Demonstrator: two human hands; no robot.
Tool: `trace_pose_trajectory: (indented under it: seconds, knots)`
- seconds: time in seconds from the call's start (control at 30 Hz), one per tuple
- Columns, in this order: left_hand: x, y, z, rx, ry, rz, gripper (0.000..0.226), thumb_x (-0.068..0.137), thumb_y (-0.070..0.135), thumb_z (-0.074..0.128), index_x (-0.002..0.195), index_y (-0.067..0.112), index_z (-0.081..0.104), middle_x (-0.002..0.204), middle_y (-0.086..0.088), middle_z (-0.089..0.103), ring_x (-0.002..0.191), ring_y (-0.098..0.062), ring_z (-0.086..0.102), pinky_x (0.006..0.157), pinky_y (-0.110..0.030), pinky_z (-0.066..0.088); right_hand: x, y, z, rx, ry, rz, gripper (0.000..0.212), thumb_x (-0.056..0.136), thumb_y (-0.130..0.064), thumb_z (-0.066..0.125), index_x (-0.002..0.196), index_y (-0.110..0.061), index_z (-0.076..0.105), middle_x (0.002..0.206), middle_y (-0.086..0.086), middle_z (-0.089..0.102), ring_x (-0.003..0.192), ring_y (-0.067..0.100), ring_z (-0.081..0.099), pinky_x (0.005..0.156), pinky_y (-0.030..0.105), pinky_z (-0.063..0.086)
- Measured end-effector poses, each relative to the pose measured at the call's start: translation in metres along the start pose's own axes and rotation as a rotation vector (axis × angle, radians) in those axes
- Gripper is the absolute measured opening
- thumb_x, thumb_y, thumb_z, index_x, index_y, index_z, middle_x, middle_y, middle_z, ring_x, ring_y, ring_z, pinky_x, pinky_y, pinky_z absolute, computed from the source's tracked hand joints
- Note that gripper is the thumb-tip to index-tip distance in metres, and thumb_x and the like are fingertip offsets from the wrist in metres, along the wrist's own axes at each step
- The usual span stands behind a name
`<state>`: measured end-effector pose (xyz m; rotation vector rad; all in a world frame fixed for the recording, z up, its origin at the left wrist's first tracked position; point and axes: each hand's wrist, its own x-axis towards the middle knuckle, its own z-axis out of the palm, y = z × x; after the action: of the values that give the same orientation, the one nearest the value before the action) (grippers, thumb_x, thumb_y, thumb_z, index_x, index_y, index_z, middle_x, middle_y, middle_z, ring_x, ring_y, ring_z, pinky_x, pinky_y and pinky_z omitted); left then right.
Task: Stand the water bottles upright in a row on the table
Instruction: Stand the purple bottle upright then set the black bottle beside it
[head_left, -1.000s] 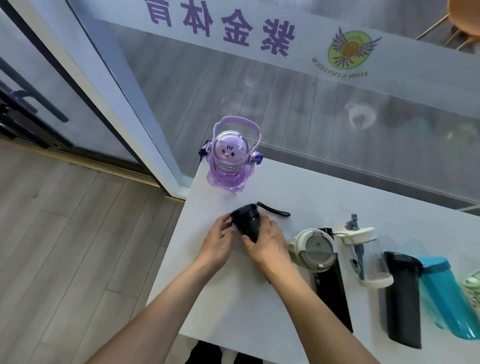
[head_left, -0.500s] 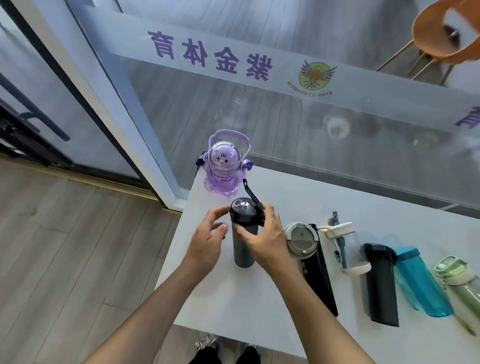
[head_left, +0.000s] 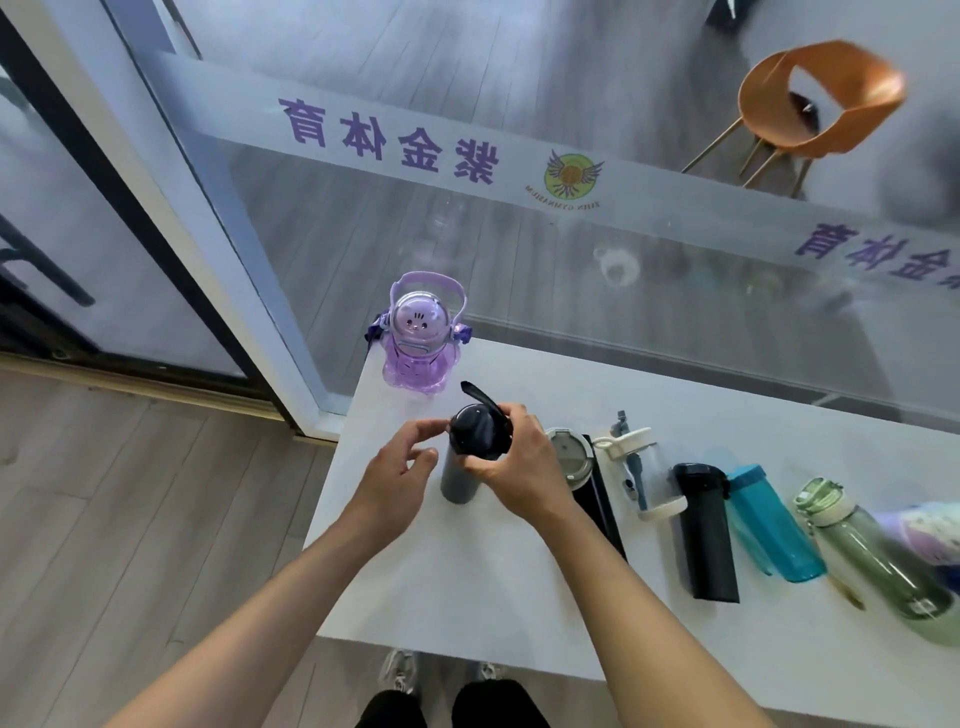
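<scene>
A dark grey bottle (head_left: 457, 480) with a black cap and strap stands upright on the white table (head_left: 467, 587). My right hand (head_left: 519, 467) grips its cap from the right. My left hand (head_left: 397, 475) hovers just left of it, fingers apart, thumb tip near the cap. Behind it a purple cartoon bottle (head_left: 418, 338) stands upright at the table's far left corner. To the right, several bottles lie on their sides: a black one with a white lid (head_left: 597, 493), a clear one (head_left: 641, 478), a black one (head_left: 706, 535), a teal one (head_left: 771, 525), a green one (head_left: 878, 561).
A glass wall with purple lettering runs along the table's far edge. The table's left edge drops to a wooden floor (head_left: 130, 519). An orange chair (head_left: 810, 104) stands beyond the glass. A patterned purple bottle (head_left: 930, 530) lies at the far right edge.
The dark grey bottle went from lying on the table to standing upright. My left hand has come off it and opened; my right hand stays on the cap.
</scene>
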<state>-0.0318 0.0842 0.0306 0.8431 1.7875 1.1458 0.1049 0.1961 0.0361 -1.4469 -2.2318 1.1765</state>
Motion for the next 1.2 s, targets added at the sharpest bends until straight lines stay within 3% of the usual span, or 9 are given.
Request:
trace_pose_trajectory:
  seconds: [0.13,0.33,0.5,0.6,0.83,1.07,1.2]
  knots:
    - [0.018,0.013,-0.003,0.139,0.058,0.067,0.038,0.096,0.012,0.047,0.128,0.031,0.055,0.126,0.015,0.060,0.109,-0.013,0.057,0.093,-0.031,0.046,0.021,0.001,-0.019,0.050,0.072,0.004,0.063,0.066,-0.036,0.085,0.119,-0.027,0.053,0.108,-0.003,0.060,0.096,0.014,0.058,0.078,0.024,0.042]
    - [0.067,0.030,-0.009,0.566,0.149,0.277,0.048,0.090,0.002,0.045,0.135,0.018,0.052,0.139,-0.005,0.052,0.124,-0.026,0.049,0.105,-0.038,0.040,0.072,0.019,-0.053,0.038,0.130,-0.041,0.062,0.068,-0.030,0.084,0.122,-0.027,0.054,0.111,-0.002,0.063,0.100,0.016,0.059,0.082,0.021,0.041]
    - [0.102,0.043,-0.001,0.872,0.214,0.273,0.056,0.087,0.009,0.055,0.142,0.016,0.046,0.152,-0.019,0.035,0.134,-0.039,0.037,0.108,-0.048,0.033,0.114,0.037,-0.061,0.042,0.089,-0.082,0.068,0.070,-0.027,0.086,0.131,-0.023,0.054,0.116,0.001,0.062,0.103,0.017,0.059,0.087,0.023,0.042]
    - [0.117,0.043,0.005,0.999,0.234,0.179,0.062,0.086,0.022,0.058,0.145,0.025,0.039,0.156,-0.015,0.028,0.140,-0.039,0.027,0.110,-0.050,0.029,0.132,0.042,-0.064,0.061,0.059,-0.103,0.069,0.070,-0.028,0.085,0.132,-0.024,0.054,0.118,0.002,0.062,0.106,0.017,0.060,0.093,0.027,0.047]
    - [0.130,0.040,0.007,1.017,0.230,0.066,0.065,0.089,0.028,0.054,0.149,0.027,0.030,0.160,-0.009,0.019,0.146,-0.033,0.017,0.113,-0.049,0.024,0.160,0.036,-0.061,0.066,0.016,-0.133,0.068,0.070,-0.027,0.084,0.131,-0.026,0.054,0.117,0.001,0.060,0.106,0.016,0.060,0.089,0.021,0.043]
    - [0.130,0.032,0.007,0.947,0.235,0.119,0.057,0.086,0.024,0.055,0.141,0.020,0.043,0.159,-0.012,0.023,0.143,-0.035,0.023,0.113,-0.049,0.028,0.157,0.036,-0.064,-0.010,0.050,-0.116,0.068,0.071,-0.031,0.084,0.131,-0.024,0.053,0.115,0.002,0.057,0.097,0.015,0.055,0.084,0.021,0.040]
    - [0.132,0.029,0.006,0.922,0.248,0.133,0.054,0.086,0.025,0.055,0.139,0.020,0.044,0.157,-0.013,0.025,0.141,-0.037,0.025,0.114,-0.049,0.027,0.153,0.033,-0.062,-0.024,0.082,-0.095,0.068,0.071,-0.033,0.085,0.130,-0.021,0.053,0.117,0.004,0.058,0.102,0.021,0.058,0.086,0.023,0.041]
